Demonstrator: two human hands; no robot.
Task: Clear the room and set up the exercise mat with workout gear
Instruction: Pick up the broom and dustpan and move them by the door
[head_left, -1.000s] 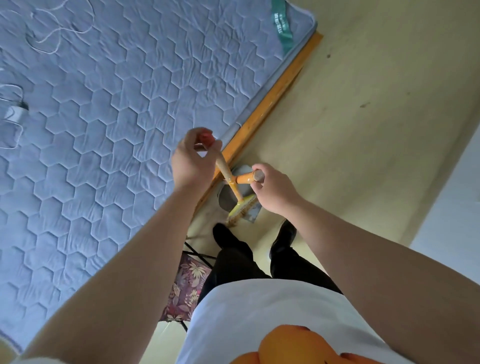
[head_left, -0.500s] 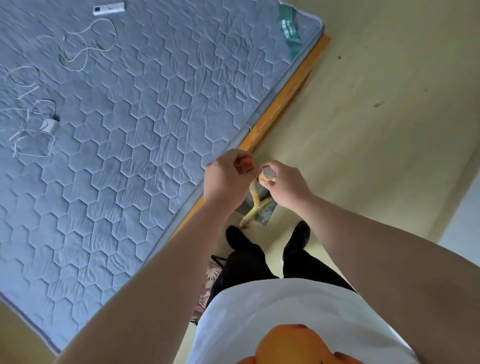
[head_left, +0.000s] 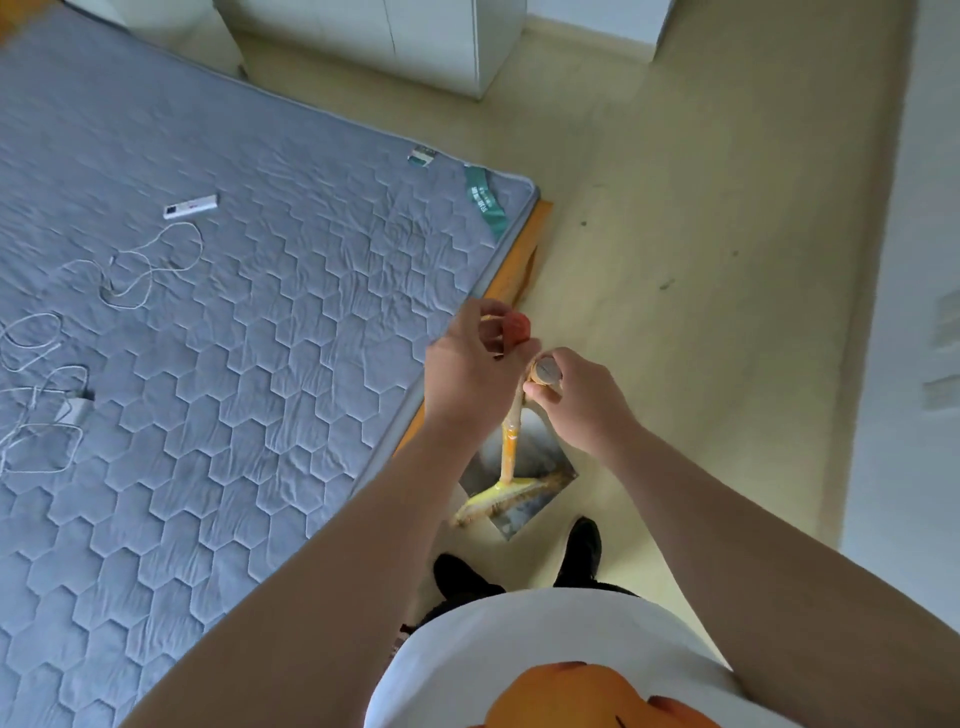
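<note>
I stand on the floor at the corner of the bed. My left hand (head_left: 470, 371) grips the red-capped top of a yellow broom (head_left: 506, 462), whose bristle head rests on the floor just in front of my feet. My right hand (head_left: 574, 402) holds the upper end of the metal dustpan's handle (head_left: 545, 371). The grey metal dustpan (head_left: 540, 475) sits on the floor under the broom head. Both handles stand nearly upright and close together. No exercise mat or workout gear is in view.
A grey quilted mattress (head_left: 208, 338) on an orange wooden frame (head_left: 511, 275) fills the left. On it lie a white remote (head_left: 190, 206), white cables (head_left: 130, 270) and a charger (head_left: 72, 410). White cabinets (head_left: 395, 41) stand at the back. Beige floor (head_left: 701, 260) runs ahead and right.
My view has lifted, showing more of the bed, the cabinets and the floor. My hands came together, so both handles stand more upright and side by side.
</note>
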